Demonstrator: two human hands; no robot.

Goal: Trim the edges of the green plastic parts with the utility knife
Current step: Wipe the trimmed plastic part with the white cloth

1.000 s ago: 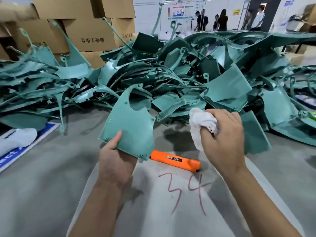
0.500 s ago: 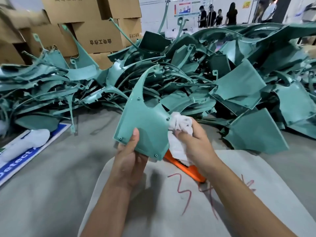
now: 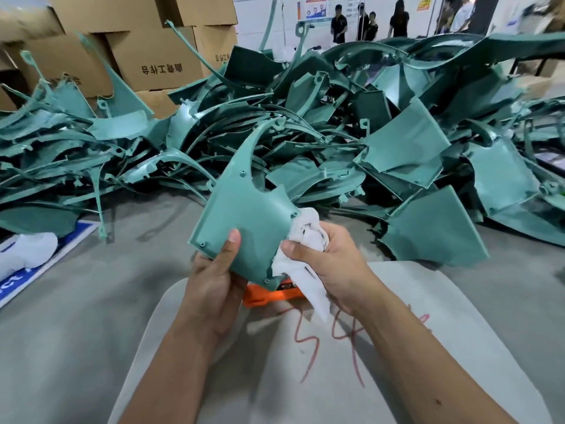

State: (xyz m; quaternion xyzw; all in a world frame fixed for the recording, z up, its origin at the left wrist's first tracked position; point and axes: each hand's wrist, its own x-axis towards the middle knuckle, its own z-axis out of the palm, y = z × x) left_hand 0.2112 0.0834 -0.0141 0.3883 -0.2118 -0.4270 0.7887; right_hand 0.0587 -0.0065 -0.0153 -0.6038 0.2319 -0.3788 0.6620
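Note:
My left hand (image 3: 214, 283) grips the lower edge of a green plastic part (image 3: 247, 215), thumb on its face, and holds it upright over the white sheet (image 3: 412, 347). A white cloth (image 3: 308, 240) is bunched in my right hand (image 3: 330, 261), which presses it against the part's right edge. The orange utility knife (image 3: 269, 296) lies flat on the sheet under the part, half hidden by the part and the cloth.
A big heap of green plastic parts (image 3: 382, 133) fills the grey floor beyond my hands. Cardboard boxes (image 3: 153, 56) stand at the back left. A white bundle (image 3: 27, 252) lies on a blue sign at the left. People stand far back.
My right hand brought the cloth in from the right to the part's edge. My left hand lifted and tilted the part toward the middle, covering more of the knife.

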